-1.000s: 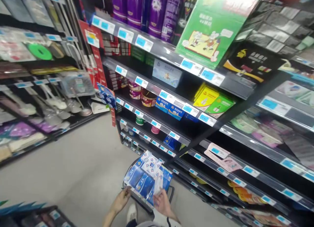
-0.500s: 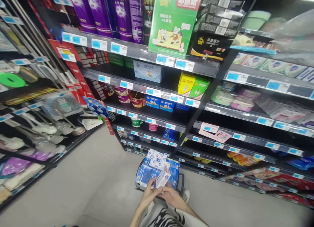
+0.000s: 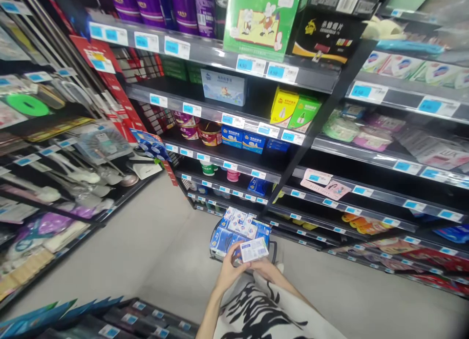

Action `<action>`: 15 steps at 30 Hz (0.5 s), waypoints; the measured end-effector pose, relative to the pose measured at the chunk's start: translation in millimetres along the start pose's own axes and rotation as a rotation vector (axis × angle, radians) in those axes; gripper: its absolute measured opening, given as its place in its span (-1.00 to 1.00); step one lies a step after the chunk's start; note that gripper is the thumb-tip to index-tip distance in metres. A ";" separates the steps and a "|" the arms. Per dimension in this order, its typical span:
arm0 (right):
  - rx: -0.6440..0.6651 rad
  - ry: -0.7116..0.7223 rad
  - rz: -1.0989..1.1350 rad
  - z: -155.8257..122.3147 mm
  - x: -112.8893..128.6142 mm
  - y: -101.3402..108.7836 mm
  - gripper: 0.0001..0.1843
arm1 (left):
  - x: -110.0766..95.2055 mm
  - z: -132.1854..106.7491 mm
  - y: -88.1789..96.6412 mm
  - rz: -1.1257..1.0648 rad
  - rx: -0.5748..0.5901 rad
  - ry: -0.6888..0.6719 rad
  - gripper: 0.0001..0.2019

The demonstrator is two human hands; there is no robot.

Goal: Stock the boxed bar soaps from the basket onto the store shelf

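Note:
A small white-and-blue soap box point(image 3: 254, 250) is held up between both hands in front of my body, a printed text panel facing me. My left hand point(image 3: 232, 266) grips its left end, thumb below and fingers at the edge. Under the box's right part is my right hand point(image 3: 265, 267), its fingers mostly hidden but closed on it. Just beyond stands a dark basket or cart point(image 3: 274, 253) filled with packs. Blue packs point(image 3: 223, 240) lie in it, with similar white soap boxes point(image 3: 240, 222) on top.
A tall shelf unit point(image 3: 227, 170) with boxes, cans and tubs rises ahead and continues right. Kitchen tools hang and lie on the left shelf point(image 3: 78, 173). Another dark rack point(image 3: 135, 319) stands at lower left. Grey floor point(image 3: 168, 246) runs between them.
The soap box has turned from a tilted, logo-side view to a flatter one with its text panel showing. My view has shifted, bringing the lower-left rack into sight.

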State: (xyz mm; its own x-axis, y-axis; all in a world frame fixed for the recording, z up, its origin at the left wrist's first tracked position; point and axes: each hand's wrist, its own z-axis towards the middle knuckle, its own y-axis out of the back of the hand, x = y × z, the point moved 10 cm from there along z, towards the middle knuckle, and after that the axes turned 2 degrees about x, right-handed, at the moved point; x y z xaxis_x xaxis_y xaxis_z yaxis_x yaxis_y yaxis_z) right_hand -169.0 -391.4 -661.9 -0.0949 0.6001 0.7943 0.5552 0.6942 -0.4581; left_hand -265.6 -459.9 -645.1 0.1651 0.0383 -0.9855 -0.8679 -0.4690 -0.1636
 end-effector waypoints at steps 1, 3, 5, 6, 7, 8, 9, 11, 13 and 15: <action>-0.015 0.000 -0.047 1.2 2.0 2.8 -0.41 | -5.3 1.1 0.0 0.012 -0.006 -0.014 -0.31; -0.031 0.017 -0.114 2.6 8.7 4.5 -0.38 | -15.7 3.9 2.2 0.032 -0.009 -0.042 -0.32; -0.032 0.043 -0.116 2.1 16.1 1.6 -0.40 | -25.0 6.2 6.4 0.049 -0.012 -0.063 -0.32; -0.032 0.059 -0.090 0.9 19.6 -0.8 -0.42 | -29.0 6.9 8.6 0.055 -0.014 -0.069 -0.33; -0.032 0.076 -0.053 -0.7 23.1 -3.4 -0.43 | -32.5 7.2 10.5 0.061 -0.017 -0.072 -0.34; -0.035 0.094 -0.015 -2.7 26.6 -6.0 -0.44 | -35.4 7.2 11.8 0.066 -0.019 -0.071 -0.35; -0.046 0.114 0.016 -5.0 30.3 -7.8 -0.43 | -37.8 6.7 12.4 0.071 -0.018 -0.067 -0.36; -0.079 0.149 0.037 -9.6 37.6 -10.1 -0.42 | -41.4 4.6 12.5 0.074 -0.018 -0.059 -0.38; -0.098 0.159 0.021 -12.4 41.8 -12.5 -0.39 | -43.4 1.3 12.5 0.069 -0.025 -0.050 -0.39; -0.084 0.132 0.009 -12.6 39.5 -15.2 -0.35 | -43.7 -2.2 12.8 0.071 -0.033 -0.044 -0.40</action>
State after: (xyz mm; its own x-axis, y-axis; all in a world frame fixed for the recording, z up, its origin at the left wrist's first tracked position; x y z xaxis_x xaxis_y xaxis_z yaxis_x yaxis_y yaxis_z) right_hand -170.8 -383.2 -618.5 0.0166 0.5445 0.8386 0.6234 0.6501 -0.4344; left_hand -282.9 -469.5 -604.0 0.0827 0.0422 -0.9957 -0.8604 -0.5011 -0.0927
